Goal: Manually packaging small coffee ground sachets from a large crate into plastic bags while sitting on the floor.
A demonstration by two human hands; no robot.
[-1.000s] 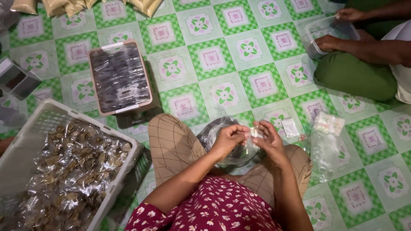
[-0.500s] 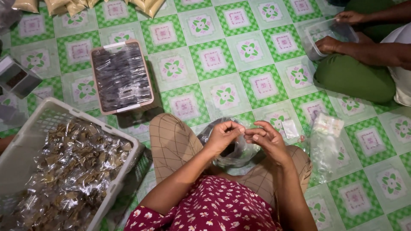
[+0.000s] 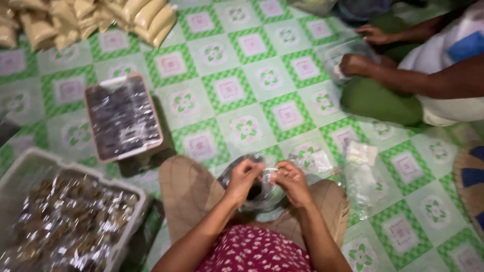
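Note:
I sit on a green and white tiled floor with my knees up. My left hand [image 3: 245, 177] and my right hand [image 3: 291, 182] meet over my lap and both pinch a small clear plastic packet [image 3: 269, 174]. Under the hands lies a round bowl or bag with dark contents [image 3: 259, 197], mostly hidden by them. The picture is blurred, so what the packet holds cannot be made out.
A white basket [image 3: 30, 166] of wrapped brown pieces stands at lower left. A tray of dark items under film [image 3: 122, 117] lies ahead. Tan filled bags [image 3: 91, 17] pile at the back. Clear bags [image 3: 365, 174] lie to my right. Another person [image 3: 428, 80] sits at upper right, handling a clear bag.
The camera has tilted up and swung, so the back pile of tan bags comes into view. My hands stay together on the small packet over my lap.

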